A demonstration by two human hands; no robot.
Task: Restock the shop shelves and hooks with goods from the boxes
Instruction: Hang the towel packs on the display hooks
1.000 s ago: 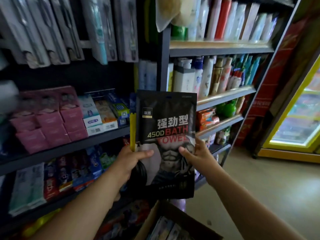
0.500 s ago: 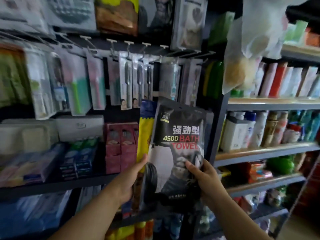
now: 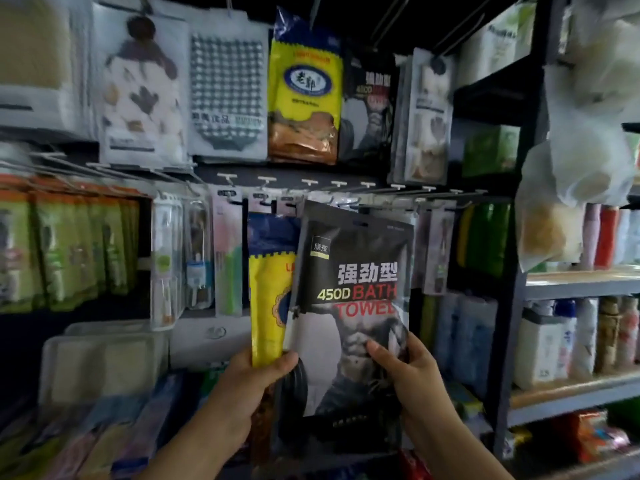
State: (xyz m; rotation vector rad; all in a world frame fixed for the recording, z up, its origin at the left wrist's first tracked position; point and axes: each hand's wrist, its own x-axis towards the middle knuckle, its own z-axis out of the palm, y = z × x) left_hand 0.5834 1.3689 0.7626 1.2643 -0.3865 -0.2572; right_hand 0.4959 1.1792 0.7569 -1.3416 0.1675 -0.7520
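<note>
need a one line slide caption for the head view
Both hands, left and right, hold a black bath towel pack and a yellow pack up below the hooks.

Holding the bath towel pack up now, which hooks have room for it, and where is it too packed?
Bare hook ends jut out above the black bath towel pack. Matching black packs hang top row, between the yellow pack and pale packs. The left green packs are crowded.

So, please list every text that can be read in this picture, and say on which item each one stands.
"强劲型", "450D BATH TOWEL", logo "康雅" (small, uncertain): black pack held by the left hand and right hand.
"老郭": hanging yellow pack.
"450D": hanging black pack; rest blurred.
"L...": yellow pack behind, mostly covered.
Other labels: too blurred.
</note>
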